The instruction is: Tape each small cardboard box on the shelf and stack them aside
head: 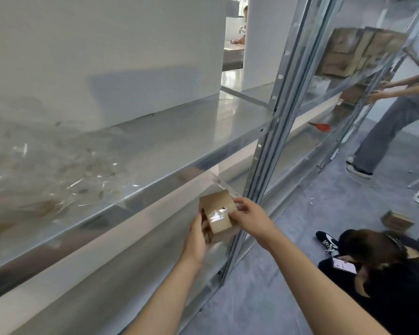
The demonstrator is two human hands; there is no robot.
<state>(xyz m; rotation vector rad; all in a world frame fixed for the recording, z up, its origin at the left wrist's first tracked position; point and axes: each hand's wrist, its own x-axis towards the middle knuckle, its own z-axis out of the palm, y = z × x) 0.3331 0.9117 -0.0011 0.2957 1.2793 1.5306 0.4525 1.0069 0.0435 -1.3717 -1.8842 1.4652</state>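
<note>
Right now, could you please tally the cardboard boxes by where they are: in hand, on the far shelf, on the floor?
In hand: 1, small box, held by left hand and right hand
Far shelf: count unclear, blurred pile
Floor: 1
Total: at least 3

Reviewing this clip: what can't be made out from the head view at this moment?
- Small cardboard box: its near side and underside, covered by the left hand and right hand, so how far the tape runs is unclear.
- Clear heap on the shelf at left: blurred, contents unreadable.
- Boxes on the far shelf: blurred behind the upright posts, count unclear.
- Tape roll: none visible.
</note>
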